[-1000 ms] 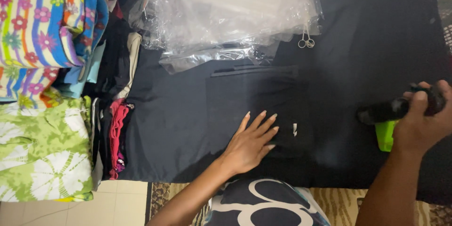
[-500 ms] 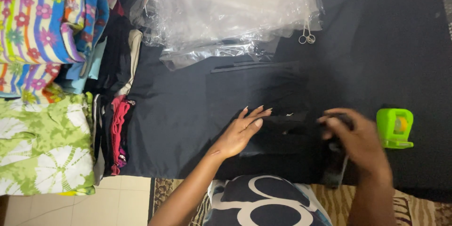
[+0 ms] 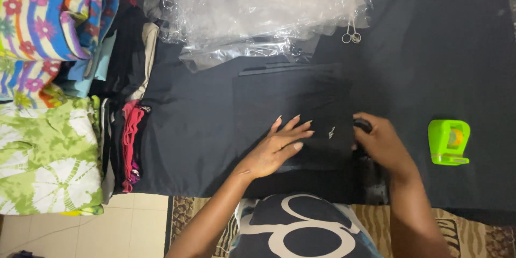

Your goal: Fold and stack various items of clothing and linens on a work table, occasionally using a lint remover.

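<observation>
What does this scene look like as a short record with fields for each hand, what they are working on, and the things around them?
left hand: flat, fingers spread, pressing on the folded black garment
right hand: closed around a small black device at the garment's right edge
surface: table under a dark cloth
behind garment: heap of clear plastic bags, small scissors at its right edge
right side: green tape dispenser, apart from the right hand
left side: stacks of folded colourful fabrics

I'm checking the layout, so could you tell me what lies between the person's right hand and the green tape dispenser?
In the head view, only bare dark cloth lies between the right hand and the green tape dispenser.
</observation>
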